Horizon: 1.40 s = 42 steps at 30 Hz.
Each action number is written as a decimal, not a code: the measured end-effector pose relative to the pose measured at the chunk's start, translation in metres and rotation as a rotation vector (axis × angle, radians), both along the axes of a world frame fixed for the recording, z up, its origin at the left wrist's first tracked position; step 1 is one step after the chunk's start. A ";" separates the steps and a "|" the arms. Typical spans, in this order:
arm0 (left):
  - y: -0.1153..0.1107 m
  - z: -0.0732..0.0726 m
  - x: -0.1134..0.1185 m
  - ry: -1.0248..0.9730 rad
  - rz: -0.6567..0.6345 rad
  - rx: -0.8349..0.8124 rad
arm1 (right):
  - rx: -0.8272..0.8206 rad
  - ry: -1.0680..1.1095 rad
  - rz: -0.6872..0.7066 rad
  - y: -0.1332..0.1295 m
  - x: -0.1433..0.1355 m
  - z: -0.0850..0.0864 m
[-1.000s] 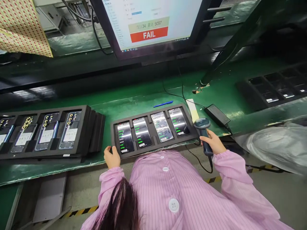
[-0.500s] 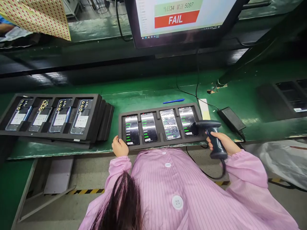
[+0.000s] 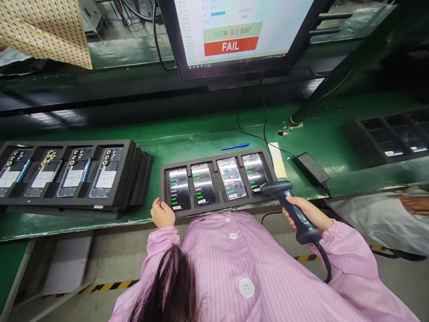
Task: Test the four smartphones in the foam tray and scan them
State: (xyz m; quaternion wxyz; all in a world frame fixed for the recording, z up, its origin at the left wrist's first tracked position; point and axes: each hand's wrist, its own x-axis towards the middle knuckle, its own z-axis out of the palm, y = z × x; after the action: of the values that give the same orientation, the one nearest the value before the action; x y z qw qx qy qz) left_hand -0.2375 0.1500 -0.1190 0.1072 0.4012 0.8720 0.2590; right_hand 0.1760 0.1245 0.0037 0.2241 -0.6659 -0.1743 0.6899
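My right hand (image 3: 310, 211) is wrapped round the handle of a black barcode scanner (image 3: 299, 219). The scanner's head lies over the lower edge of the rightmost phone (image 3: 254, 170), close to its small white label. That phone sits in a black foam tray (image 3: 219, 181) with several phones in separate slots, most showing green text on dark screens. The third phone (image 3: 231, 179) from the left looks silvery and wrinkled with glare. At the tray's lower left corner, my left hand (image 3: 162, 213) grips the edge with curled fingers.
Stacked foam trays (image 3: 125, 174) with phones lying back up stand at left. A monitor (image 3: 231, 31) displays a red FAIL bar. Behind the tray lies a blue pen (image 3: 235, 146); to its right are a paper strip (image 3: 277, 161), a power adapter (image 3: 311, 169) and another tray (image 3: 368, 152).
The scanner has shifted slightly left and down over the rightmost phone, its handle now more slanted. My left hand stays at the tray corner. The whole view has shifted a little.
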 end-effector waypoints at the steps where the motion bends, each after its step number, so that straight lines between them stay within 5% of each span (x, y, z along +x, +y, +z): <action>1: 0.000 -0.001 -0.001 0.003 0.001 0.007 | 0.007 0.001 0.001 -0.001 0.000 0.000; 20: -0.003 -0.010 -0.006 -0.016 -0.005 0.015 | 0.146 -0.016 -0.039 -0.005 0.005 -0.026; 23: -0.002 -0.010 -0.004 -0.021 0.005 0.027 | 0.255 -0.240 0.014 0.005 0.009 -0.043; 28: 0.000 -0.005 -0.001 -0.029 0.036 -0.015 | 0.400 -0.920 0.188 0.048 0.023 -0.075; 34: -0.001 0.001 0.004 -0.034 0.033 -0.027 | 0.500 -1.112 0.208 0.095 0.031 -0.087; 39: -0.004 0.000 0.003 -0.056 0.023 -0.031 | 0.479 -1.409 0.153 0.087 0.021 -0.078; 42: -0.008 0.002 0.005 -0.052 0.013 -0.056 | 0.377 -1.366 0.240 0.064 0.008 -0.074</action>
State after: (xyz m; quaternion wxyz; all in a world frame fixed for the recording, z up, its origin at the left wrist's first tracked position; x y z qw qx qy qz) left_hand -0.2329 0.1424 -0.1173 0.1394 0.3857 0.8784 0.2455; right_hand 0.1838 0.1888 -0.0701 0.0990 -0.8750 -0.4638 0.0972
